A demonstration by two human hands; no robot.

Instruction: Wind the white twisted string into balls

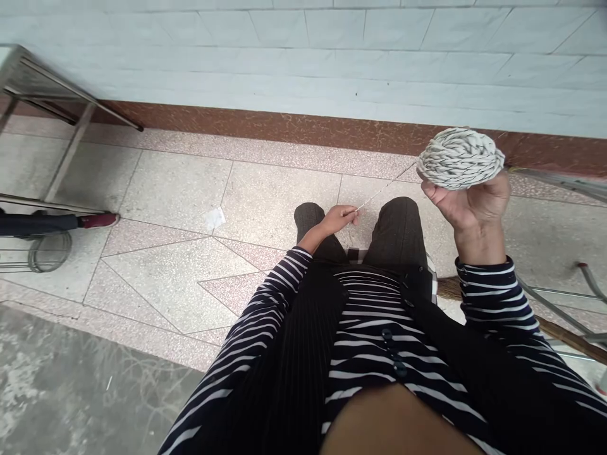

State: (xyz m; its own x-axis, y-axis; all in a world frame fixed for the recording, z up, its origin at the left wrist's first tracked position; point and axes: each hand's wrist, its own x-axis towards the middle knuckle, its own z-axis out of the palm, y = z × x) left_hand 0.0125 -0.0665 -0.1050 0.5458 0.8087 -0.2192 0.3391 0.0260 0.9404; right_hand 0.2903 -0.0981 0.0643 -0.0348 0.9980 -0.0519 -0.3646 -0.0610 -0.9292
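Observation:
A ball of white rope with dark flecks (462, 158) rests in my right hand (474, 205), which holds it from below with the fingers hidden behind it. From the ball's left side a single taut strand (386, 186) slants down to my left hand (340, 218). That hand is closed and pinches the strand above my knees. The two hands are well apart, the right one higher and farther to the right.
A metal-framed table (78, 136) stands at the left, with another person's leg and red shoe (98, 220) beside it. White paper (215, 218) lies on the tiled floor. A tiled wall (284, 69) runs across the front. A broom (450, 288) and metal legs are at right.

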